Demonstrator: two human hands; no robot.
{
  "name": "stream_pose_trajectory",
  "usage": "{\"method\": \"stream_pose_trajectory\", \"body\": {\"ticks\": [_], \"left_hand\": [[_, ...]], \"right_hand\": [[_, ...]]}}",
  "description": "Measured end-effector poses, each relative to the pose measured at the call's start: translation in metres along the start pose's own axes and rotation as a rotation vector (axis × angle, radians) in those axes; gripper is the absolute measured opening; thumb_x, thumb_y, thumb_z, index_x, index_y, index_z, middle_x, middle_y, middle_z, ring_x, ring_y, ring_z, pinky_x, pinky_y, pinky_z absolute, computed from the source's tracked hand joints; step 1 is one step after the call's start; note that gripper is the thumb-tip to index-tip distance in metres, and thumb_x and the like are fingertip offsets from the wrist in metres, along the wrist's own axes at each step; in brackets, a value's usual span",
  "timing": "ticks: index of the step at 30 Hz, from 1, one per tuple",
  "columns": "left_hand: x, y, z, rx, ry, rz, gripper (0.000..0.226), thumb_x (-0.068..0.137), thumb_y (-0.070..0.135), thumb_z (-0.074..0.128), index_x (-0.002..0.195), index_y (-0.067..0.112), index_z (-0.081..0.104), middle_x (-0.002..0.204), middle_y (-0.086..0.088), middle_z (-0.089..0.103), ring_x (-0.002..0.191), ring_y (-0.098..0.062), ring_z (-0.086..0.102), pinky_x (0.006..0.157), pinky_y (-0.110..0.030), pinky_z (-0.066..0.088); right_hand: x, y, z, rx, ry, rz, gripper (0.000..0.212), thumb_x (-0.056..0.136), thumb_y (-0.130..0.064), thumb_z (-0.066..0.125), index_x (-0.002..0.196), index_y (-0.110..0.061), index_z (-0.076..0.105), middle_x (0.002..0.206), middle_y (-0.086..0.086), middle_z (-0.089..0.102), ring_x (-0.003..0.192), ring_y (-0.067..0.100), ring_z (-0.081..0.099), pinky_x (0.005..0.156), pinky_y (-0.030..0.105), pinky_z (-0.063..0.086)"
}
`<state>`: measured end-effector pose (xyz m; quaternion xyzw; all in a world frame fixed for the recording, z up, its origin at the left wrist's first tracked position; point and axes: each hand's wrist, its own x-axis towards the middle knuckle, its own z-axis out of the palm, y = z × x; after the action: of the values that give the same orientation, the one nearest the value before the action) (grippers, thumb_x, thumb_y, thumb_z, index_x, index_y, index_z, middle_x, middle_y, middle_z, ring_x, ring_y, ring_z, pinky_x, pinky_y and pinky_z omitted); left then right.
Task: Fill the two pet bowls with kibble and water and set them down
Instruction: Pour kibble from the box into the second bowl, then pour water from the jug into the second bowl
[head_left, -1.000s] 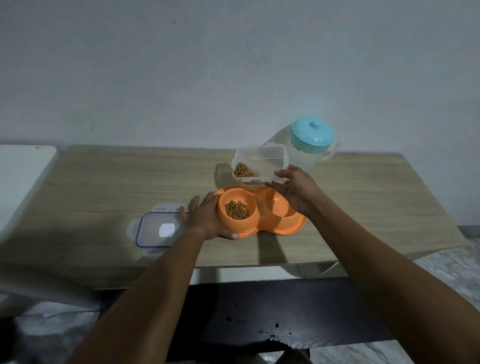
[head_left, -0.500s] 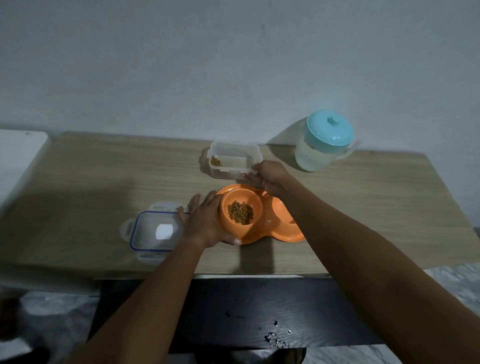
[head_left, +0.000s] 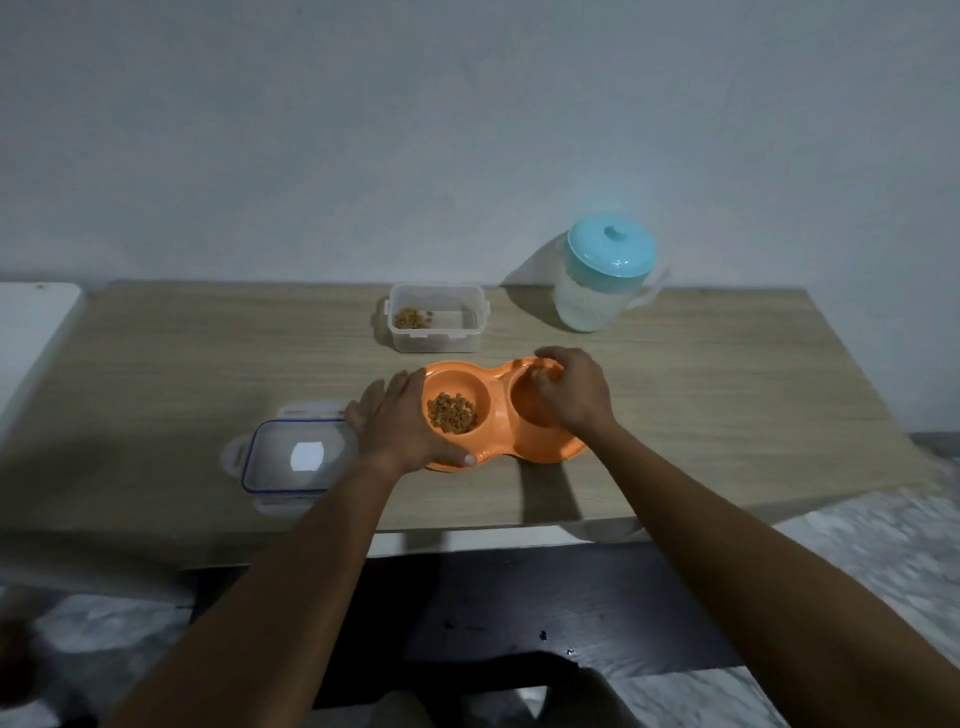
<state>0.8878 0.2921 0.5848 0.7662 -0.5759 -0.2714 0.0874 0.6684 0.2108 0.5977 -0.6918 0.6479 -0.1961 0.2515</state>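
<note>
An orange double pet bowl (head_left: 498, 441) rests on the wooden table (head_left: 701, 395). Its left cup holds brown kibble (head_left: 452, 411); its right cup looks empty and is partly covered by my right hand (head_left: 569, 392), whose fingers curl over the far rim. My left hand (head_left: 402, 421) grips the bowl's left end, thumb on the near edge. Behind the bowl stands a clear kibble container (head_left: 435, 323) with a little kibble left. A clear jug with a turquoise lid (head_left: 605, 278) stands at the back right.
The container's clear lid with a blue seal (head_left: 296, 460) lies flat left of my left hand. A white surface (head_left: 31, 332) adjoins the table's left end. A wall rises directly behind the table. Below the near edge is a dark wet patch of floor (head_left: 467, 613).
My right hand set the kibble container down behind the bowl, let go, and came back onto the bowl's right cup. My left hand kept its hold on the bowl.
</note>
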Motion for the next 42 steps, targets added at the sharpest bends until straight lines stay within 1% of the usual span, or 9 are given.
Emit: {"method": "stream_pose_trajectory", "body": {"ticks": [7, 10, 13, 19, 22, 30, 33, 37, 42], "left_hand": [[-0.008, 0.055, 0.01, -0.016, 0.015, -0.069, 0.127, 0.031, 0.065, 0.086, 0.142, 0.029, 0.036, 0.139, 0.003, 0.054, 0.128, -0.025, 0.05, 0.097, -0.046, 0.042], [-0.008, 0.078, 0.02, -0.052, -0.018, -0.077, 0.138, 0.036, 0.055, 0.091, 0.153, 0.031, 0.02, 0.156, 0.001, 0.037, 0.14, -0.025, 0.039, 0.105, -0.049, 0.042], [-0.003, 0.099, 0.03, -0.065, -0.057, -0.102, 0.143, 0.042, 0.043, 0.094, 0.157, 0.029, 0.009, 0.162, -0.003, 0.022, 0.147, -0.027, 0.026, 0.111, -0.05, 0.037], [0.006, 0.115, 0.04, -0.081, -0.044, -0.18, 0.144, 0.04, 0.029, 0.098, 0.157, 0.024, 0.015, 0.159, -0.008, 0.029, 0.144, -0.031, 0.032, 0.109, -0.05, 0.04], [0.01, 0.119, 0.04, -0.059, -0.054, -0.176, 0.147, 0.036, 0.029, 0.098, 0.157, 0.019, 0.015, 0.157, -0.012, 0.033, 0.142, -0.033, 0.036, 0.107, -0.05, 0.042], [0.011, 0.121, 0.042, -0.144, -0.049, -0.227, 0.142, 0.04, 0.013, 0.097, 0.157, 0.018, 0.017, 0.158, -0.015, 0.028, 0.144, -0.034, 0.032, 0.11, -0.046, 0.038], [0.011, 0.122, 0.045, -0.11, -0.054, -0.248, 0.143, 0.042, 0.015, 0.097, 0.158, 0.022, 0.013, 0.161, -0.012, 0.022, 0.146, -0.032, 0.028, 0.112, -0.046, 0.036], [0.012, 0.123, 0.047, -0.091, -0.059, -0.253, 0.14, 0.046, 0.015, 0.097, 0.158, 0.024, 0.012, 0.162, -0.012, 0.017, 0.147, -0.033, 0.025, 0.113, -0.048, 0.034], [0.013, 0.119, 0.047, -0.105, -0.049, -0.226, 0.14, 0.044, 0.017, 0.097, 0.157, 0.021, 0.014, 0.161, -0.014, 0.02, 0.146, -0.033, 0.026, 0.112, -0.043, 0.035]], "right_hand": [[-0.016, 0.055, -0.034, 0.088, -0.081, 0.13, 0.051, 0.091, 0.002, 0.05, 0.14, -0.009, 0.062, 0.14, 0.017, 0.063, 0.133, 0.035, 0.054, 0.11, 0.038, 0.041], [-0.011, 0.071, -0.055, 0.154, -0.127, 0.153, 0.048, 0.093, 0.003, 0.05, 0.138, -0.008, 0.063, 0.139, 0.016, 0.064, 0.133, 0.034, 0.055, 0.111, 0.039, 0.041], [0.001, 0.081, -0.075, 0.258, -0.136, 0.172, 0.041, 0.098, -0.014, 0.058, 0.14, -0.013, 0.061, 0.141, 0.014, 0.061, 0.129, 0.03, 0.057, 0.11, 0.042, 0.045], [0.056, 0.076, -0.107, 0.637, 0.131, 0.276, 0.069, 0.094, -0.046, 0.057, 0.155, -0.021, 0.038, 0.159, 0.012, 0.04, 0.14, 0.031, 0.047, 0.114, 0.05, 0.042], [0.082, 0.07, -0.111, 0.733, 0.167, 0.281, 0.071, 0.097, -0.053, 0.054, 0.158, -0.023, 0.031, 0.164, 0.008, 0.03, 0.144, 0.03, 0.041, 0.113, 0.042, 0.04], [0.126, 0.07, -0.119, 0.772, 0.077, 0.375, 0.094, 0.072, -0.081, 0.062, 0.134, -0.011, 0.056, 0.135, 0.008, 0.059, 0.114, 0.025, 0.059, 0.091, 0.039, 0.051], [0.13, 0.07, -0.123, 0.892, 0.026, 0.377, 0.063, 0.078, -0.062, 0.074, 0.116, -0.014, 0.064, 0.121, 0.005, 0.066, 0.104, 0.023, 0.062, 0.08, 0.032, 0.049], [0.124, 0.07, -0.122, 1.021, -0.019, 0.384, 0.069, 0.078, -0.05, 0.08, 0.133, -0.013, 0.061, 0.12, 0.0, 0.061, 0.106, 0.019, 0.058, 0.078, 0.03, 0.046], [0.109, 0.07, -0.126, 1.099, 0.049, 0.418, 0.043, 0.074, -0.043, 0.086, 0.103, -0.018, 0.067, 0.1, -0.005, 0.068, 0.091, 0.013, 0.064, 0.069, 0.03, 0.051]]}}
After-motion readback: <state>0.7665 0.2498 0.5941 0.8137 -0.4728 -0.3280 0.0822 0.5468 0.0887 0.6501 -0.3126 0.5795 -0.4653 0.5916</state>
